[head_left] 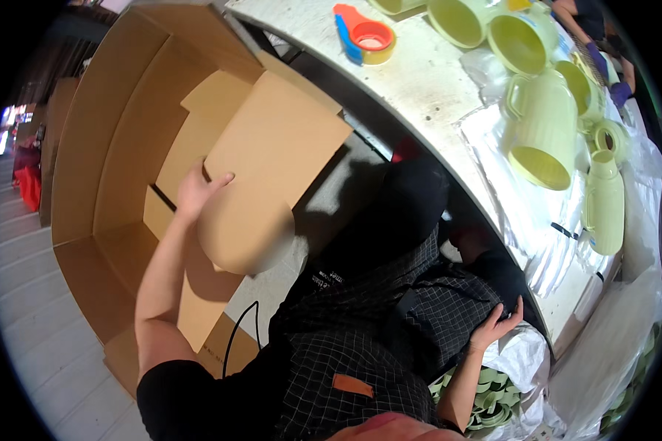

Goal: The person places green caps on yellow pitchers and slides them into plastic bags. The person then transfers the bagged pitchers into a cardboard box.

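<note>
A large open cardboard box (118, 154) stands at my left, its inside facing me. My left hand (197, 192) reaches across and grips the edge of a cardboard flap (279, 140), thumb on the flap's face. The other fingers are partly hidden at the edge. My right hand (495, 328) lies by my knee, fingers spread and nothing in it. Below it is a white plastic bag (518, 349) with several green curved plastic pieces (493, 400). A round blur covers part of the flap's lower end.
A white worktable (434, 110) curves along my right. On it are a red and blue tape dispenser (368, 37), several pale green jug bodies (543, 128) and flat plastic sleeves (507, 198). A co-worker's purple gloves (620, 92) show at the far right. A black cable (232, 338) loops beside the box.
</note>
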Demonstrator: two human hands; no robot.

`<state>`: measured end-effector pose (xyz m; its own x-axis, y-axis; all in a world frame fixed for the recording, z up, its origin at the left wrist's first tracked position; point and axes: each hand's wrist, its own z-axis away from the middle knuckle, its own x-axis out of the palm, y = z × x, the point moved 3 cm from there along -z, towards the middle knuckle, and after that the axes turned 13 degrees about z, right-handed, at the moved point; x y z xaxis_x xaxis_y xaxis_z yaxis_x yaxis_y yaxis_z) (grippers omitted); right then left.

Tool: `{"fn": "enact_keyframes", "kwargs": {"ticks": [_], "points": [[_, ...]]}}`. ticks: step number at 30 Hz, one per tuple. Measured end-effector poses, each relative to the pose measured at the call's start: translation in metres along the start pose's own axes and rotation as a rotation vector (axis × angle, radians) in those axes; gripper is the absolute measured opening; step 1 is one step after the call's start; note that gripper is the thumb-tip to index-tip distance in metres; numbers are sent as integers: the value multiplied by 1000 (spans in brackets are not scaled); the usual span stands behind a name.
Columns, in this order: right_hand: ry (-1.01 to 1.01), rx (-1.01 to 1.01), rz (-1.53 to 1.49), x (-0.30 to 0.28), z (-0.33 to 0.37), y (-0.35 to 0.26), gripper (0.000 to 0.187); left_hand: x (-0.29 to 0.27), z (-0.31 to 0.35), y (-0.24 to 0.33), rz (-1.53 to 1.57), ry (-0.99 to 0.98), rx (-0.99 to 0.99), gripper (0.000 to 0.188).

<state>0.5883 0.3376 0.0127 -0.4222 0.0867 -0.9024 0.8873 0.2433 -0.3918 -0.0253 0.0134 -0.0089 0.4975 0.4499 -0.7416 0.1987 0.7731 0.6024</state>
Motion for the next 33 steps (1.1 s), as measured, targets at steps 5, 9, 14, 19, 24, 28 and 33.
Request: {"fn": "enact_keyframes", "kwargs": {"ticks": [5, 9, 14, 19, 24, 28, 33], "points": [[23, 19, -11, 6, 12, -4, 53, 10, -16, 50, -257, -217, -233, 55], [86, 74, -23, 1, 21, -9, 52, 17, -52, 22, -534, 348, 128, 47], [145, 275, -12, -1, 1, -28, 58, 46, -42, 0, -557, 161, 23, 54], [258, 183, -57, 9, -28, -59, 22, 59, 22, 77, -659, 299, 266, 65], [327, 106, -64, 2, -4, -42, 26, 80, 16, 104, -501, 274, 406, 74], [576, 733, 202, 2, 64, 70, 65, 72, 17, 110, -495, 347, 689, 72], [182, 936, -544, 101, 53, 122, 62, 128, 75, 262, -132, 206, 1376, 55]]}}
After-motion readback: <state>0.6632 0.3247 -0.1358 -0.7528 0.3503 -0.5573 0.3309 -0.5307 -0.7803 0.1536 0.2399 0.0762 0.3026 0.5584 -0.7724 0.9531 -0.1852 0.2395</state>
